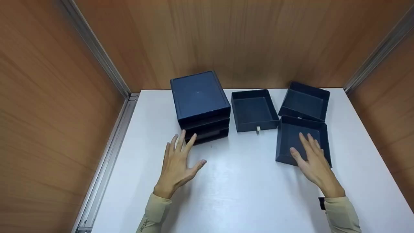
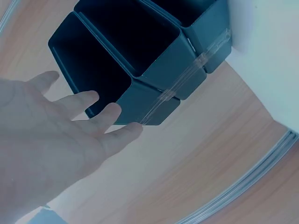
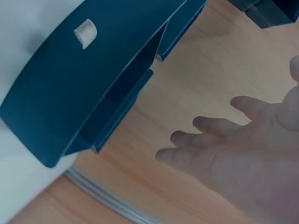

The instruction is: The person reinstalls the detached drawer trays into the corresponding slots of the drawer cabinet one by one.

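In the head view, my left hand (image 1: 176, 165) has its fingers spread in front of a dark blue drawer cabinet (image 1: 200, 94), fingertips overlapping its lower front corner. The left wrist view shows three open slots in the cabinet (image 2: 161, 77), with clear tape (image 2: 187, 74) along its side. My right hand (image 1: 315, 165), fingers extended, is over the front right drawer (image 1: 288, 132). The right wrist view has that hand (image 3: 247, 144) holding nothing, beside a drawer front (image 3: 70, 93) with a pale pull tab (image 3: 86, 33).
A second loose drawer (image 1: 254, 110), pull tab (image 1: 258, 129) facing me, lies right of the cabinet. Behind the front right drawer is a third drawer (image 1: 305, 100), turned at an angle. Wood-grain panels (image 1: 242, 42) with metal rails (image 1: 111, 139) enclose the white table (image 1: 233, 184).
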Motion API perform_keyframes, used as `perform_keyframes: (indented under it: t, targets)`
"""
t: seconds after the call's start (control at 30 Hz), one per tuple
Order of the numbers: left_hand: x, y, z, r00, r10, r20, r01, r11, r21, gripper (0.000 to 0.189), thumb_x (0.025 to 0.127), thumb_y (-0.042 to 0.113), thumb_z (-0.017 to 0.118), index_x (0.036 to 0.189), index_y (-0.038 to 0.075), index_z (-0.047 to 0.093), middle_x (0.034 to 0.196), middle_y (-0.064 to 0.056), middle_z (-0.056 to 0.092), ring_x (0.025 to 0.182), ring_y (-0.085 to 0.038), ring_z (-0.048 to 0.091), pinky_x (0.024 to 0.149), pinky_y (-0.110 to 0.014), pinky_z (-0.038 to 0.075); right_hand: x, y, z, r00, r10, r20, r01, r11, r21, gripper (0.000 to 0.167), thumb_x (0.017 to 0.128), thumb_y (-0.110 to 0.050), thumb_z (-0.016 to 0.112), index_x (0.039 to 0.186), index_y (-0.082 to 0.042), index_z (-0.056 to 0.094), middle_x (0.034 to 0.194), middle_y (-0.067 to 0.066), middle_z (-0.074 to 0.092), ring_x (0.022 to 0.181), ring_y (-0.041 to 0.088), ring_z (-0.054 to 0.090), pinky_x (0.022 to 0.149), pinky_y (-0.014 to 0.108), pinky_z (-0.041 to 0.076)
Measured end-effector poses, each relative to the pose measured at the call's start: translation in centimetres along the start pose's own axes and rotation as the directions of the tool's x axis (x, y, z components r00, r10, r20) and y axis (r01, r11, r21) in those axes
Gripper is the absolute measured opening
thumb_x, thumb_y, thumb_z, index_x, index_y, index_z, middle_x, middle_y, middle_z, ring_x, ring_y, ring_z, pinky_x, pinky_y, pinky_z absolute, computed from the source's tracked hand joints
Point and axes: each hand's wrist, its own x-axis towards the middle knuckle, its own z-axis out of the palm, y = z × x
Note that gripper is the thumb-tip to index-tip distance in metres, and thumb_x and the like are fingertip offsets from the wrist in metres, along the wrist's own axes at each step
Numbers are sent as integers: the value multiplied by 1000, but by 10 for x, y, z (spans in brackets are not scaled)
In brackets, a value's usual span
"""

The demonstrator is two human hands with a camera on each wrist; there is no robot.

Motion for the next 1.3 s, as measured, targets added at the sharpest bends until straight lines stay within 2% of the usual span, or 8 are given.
perform_keyframes:
  t: [0.13, 0.3, 0.63, 0.93, 1.13, 1.3]
  targets:
    - [0, -1, -1, 1000, -1, -7, 0, 999, -43, 91, 94, 66, 68, 170, 31, 32, 178, -12, 23, 160, -47, 27, 127, -72, 24, 12, -4, 3, 999, 4, 37, -6, 999, 50, 79, 112, -57, 43, 174, -18, 12, 179, 23, 3, 162, 55, 2, 121, 84, 7]
    - [0, -1, -2, 1000, 0, -8, -1, 996, -86, 91, 95, 63, 69, 170, 29, 31, 179, -12, 22, 161, -46, 26, 127, -71, 23, 25, -18, 8, 998, -34, 44, 29, 995, 99, 76, 113, -54, 42, 174, -23, 10, 180, 19, 5, 162, 55, 7, 122, 82, 13]
    - [-1, -4, -2, 999, -29, -22, 27, 993, -115, 90, 97, 64, 65, 171, 30, 28, 179, -12, 19, 163, -45, 22, 129, -71, 17, 44, -51, 11, 996, -84, 39, 79, 988, 130, 73, 112, -53, 44, 174, -27, 13, 181, 11, 6, 164, 49, 11, 125, 78, 15]
    - [5, -8, 0, 994, -90, -60, 76, 977, -201, 88, 99, 58, 66, 171, 28, 26, 180, -13, 16, 164, -44, 17, 128, -74, 14, 63, -60, 25, 992, -114, 46, 103, 975, 196, 71, 113, -55, 39, 173, -28, 14, 181, 11, 9, 165, 46, 11, 129, 72, 14]
    - [10, -17, 2, 990, -117, -79, 89, 950, -299, 89, 99, 52, 69, 172, 25, 26, 180, -15, 14, 164, -45, 17, 128, -72, 17, 78, -66, 43, 987, -145, 74, 125, 966, 225, 69, 114, -56, 37, 173, -27, 17, 180, 10, 14, 166, 42, 15, 131, 68, 15]
    - [15, -23, 4, 983, -176, -51, 140, 900, -413, 88, 101, 50, 68, 173, 28, 21, 181, -12, 10, 165, -43, 13, 126, -73, 21, 87, -77, 55, 983, -166, 82, 141, 959, 245, 68, 114, -55, 37, 173, -25, 19, 180, 7, 18, 165, 39, 19, 132, 67, 13]
